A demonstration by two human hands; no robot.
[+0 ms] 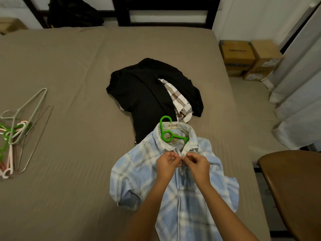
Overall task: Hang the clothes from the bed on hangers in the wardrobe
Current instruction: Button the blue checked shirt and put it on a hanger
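A light blue plaid shirt (139, 173) lies flat on the bed (73, 70), front up, with a green hanger (165, 131) inside its collar and the hook sticking out above. My left hand (167, 163) and my right hand (198, 164) meet just below the collar, each pinching one edge of the shirt's front placket at the top button. Behind the shirt lies a crumpled black garment (144, 89) over a white and brown checked shirt (178, 100).
A heap of spare hangers (15, 129), white, green, pink and wire, lies at the bed's left side. A brown wooden chair (295, 185) stands at the right. Cardboard boxes (248, 58) and a white curtain (300, 84) stand beyond the bed's right edge. A black bag (73, 13) sits behind the bed.
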